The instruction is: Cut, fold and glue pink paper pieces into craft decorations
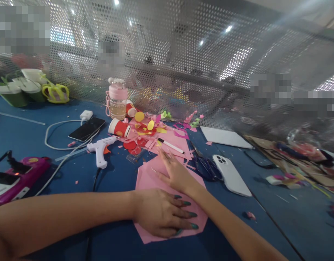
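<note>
Across the blue surface (114,181), a glue gun (100,149) is lying at left, where a tugged cord (95,181) could be swinging its possibly hot nozzle (116,138) into the cup (120,128). Then the left hand (160,214) is lying flat, gripping nothing, on pink paper (145,179), and the right hand (176,175) is resting, fingers extended, over its far part, any grip impossible to tell; uneven pressure could be creasing the paper, or the scissors (204,168) rightward snagging its edge.

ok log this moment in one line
left hand: palm-down on angular pink paper sheet; right hand: over sheet's far part, near white black-tipped marker
</note>
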A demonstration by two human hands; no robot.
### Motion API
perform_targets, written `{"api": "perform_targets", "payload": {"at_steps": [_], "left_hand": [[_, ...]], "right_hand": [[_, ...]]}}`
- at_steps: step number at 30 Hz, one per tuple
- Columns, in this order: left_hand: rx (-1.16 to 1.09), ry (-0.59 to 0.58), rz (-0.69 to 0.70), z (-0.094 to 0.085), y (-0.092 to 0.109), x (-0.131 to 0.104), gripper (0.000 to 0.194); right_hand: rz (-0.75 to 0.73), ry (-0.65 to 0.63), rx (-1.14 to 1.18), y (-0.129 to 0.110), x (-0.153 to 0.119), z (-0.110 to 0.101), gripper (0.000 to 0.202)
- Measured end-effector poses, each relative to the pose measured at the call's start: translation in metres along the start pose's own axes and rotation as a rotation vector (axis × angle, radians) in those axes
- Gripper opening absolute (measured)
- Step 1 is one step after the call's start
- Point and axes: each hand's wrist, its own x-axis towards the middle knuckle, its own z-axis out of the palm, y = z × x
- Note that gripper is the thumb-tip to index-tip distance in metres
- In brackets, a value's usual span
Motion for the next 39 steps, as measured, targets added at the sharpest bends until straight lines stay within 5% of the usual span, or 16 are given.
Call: {"api": "perform_targets", "payload": {"at_steps": [12,39], "left_hand": [[0.131,-0.013,0.038,0.001,0.004,0.0,0.046],[-0.008,0.001,-0.014,0.002,0.009,-0.002,0.056]], "right_hand": [[0.085,-0.027,0.115,0.0,-0.003,-0.002,0.075],[0.005,0.08,0.225,-0.005,-0.004,-0.007,0.084]]}}
